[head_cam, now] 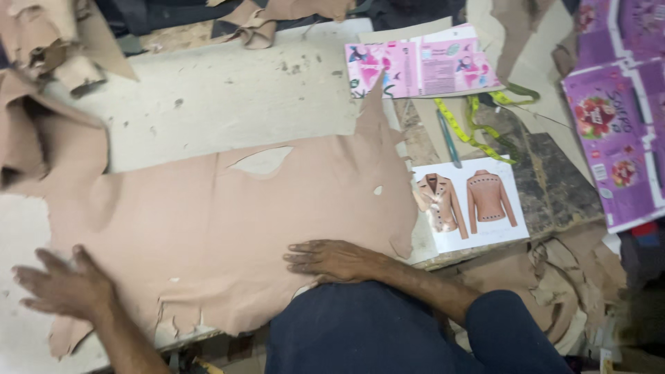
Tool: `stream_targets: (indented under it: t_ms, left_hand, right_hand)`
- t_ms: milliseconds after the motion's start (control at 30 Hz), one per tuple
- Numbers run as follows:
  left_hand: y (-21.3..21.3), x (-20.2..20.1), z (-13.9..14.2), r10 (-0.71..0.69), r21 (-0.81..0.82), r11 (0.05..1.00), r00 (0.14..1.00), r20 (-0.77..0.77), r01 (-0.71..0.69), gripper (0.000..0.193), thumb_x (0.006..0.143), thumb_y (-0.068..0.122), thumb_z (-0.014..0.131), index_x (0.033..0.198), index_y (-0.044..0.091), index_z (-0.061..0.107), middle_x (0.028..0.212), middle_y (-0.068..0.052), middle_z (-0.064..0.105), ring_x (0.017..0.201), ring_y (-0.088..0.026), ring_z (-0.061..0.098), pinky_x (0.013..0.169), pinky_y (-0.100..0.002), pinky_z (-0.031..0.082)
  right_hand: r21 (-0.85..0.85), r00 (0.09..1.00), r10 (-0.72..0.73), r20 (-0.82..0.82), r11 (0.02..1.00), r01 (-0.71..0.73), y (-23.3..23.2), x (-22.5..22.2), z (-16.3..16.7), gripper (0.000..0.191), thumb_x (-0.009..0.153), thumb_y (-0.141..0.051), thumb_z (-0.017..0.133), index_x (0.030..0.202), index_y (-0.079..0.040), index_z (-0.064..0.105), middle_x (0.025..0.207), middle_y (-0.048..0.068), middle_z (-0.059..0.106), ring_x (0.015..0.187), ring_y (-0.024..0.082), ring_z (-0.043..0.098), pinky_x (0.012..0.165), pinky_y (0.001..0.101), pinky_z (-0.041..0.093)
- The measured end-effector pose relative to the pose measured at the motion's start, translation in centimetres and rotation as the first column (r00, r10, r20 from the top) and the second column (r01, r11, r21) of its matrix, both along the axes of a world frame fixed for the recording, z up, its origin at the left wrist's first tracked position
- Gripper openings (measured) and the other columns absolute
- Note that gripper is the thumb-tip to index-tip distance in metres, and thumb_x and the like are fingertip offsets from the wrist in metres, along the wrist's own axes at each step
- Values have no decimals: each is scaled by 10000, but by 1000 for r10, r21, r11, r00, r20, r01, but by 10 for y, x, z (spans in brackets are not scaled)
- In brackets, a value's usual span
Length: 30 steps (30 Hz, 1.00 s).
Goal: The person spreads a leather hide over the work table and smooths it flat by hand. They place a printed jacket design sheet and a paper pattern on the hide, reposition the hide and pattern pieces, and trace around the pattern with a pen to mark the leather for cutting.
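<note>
I see tan hide [228, 228] lying lengthwise along worktop [228, 97] near edge; left hand [66, 285] and right hand [332, 260] flat on it, fingers spread, holding nothing; right nearer hide's middle.

left hand [66, 285] flat, fingers spread; right hand [332, 260] palm down

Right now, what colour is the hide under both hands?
The leather hide is a pale pinkish tan, seen clearly from the head camera.

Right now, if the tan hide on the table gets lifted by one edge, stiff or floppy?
Probably floppy: the tan hide lies flat under both hands and bunches into folds at its left end. Its ragged near edge and holes suggest it may tear if yanked. It likely drags rather than slides.
</note>
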<state>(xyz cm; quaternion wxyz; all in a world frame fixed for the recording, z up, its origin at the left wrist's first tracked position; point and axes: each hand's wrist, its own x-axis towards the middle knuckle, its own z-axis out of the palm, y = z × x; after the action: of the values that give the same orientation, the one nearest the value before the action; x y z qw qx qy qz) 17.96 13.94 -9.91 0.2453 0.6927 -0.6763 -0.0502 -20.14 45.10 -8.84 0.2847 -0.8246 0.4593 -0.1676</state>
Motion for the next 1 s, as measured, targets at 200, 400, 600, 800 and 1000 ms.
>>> stream_targets:
  t_ms: [200,400,600,800,1000]
  left_hand:
    - [1,6,-11,-105,-193,975,993,47,112,758,1135,538,408,1517,-111,498,1550,-417,358,1501,-557,252,1176,-738,91]
    - [12,0,-6,6,-153,988,999,49,2,562,1089,438,652,1312,-78,635,1315,-346,535,1177,-465,508,959,-592,423]
    - [17,-4,-19,-45,-234,969,990,131,75,334,984,302,762,947,-21,686,866,-131,650,719,-268,586,627,-393,458]
    - [5,-9,-9,-63,-363,925,988,138,110,281,914,262,866,901,42,693,898,-79,689,833,-265,627,736,-397,472]
    - [15,-21,6,15,-350,937,998,67,9,361,861,242,943,927,22,664,905,-137,709,817,-342,636,805,-506,451]
  right_hand:
    - [-172,774,-432,-462,900,400,-18,-76,23,889,906,-668,459,1639,-224,224,1721,126,98,1583,323,73,1274,517,88]
    - [-329,451,-855,-255,515,791,-30,-111,14,775,1012,-558,504,1640,-185,246,1712,152,171,1583,356,137,1278,534,107]
    - [-409,300,-914,-274,393,824,-27,-85,1,752,1034,-485,517,1628,-104,257,1685,185,221,1575,354,161,1266,545,121]
    - [-350,365,-910,-194,412,841,-10,-67,3,794,1015,-495,545,1612,-57,258,1679,198,224,1571,347,167,1266,546,123]
    - [-343,347,-912,-220,405,848,-15,-62,0,789,1007,-480,562,1610,-53,283,1682,210,245,1562,366,187,1249,557,146]
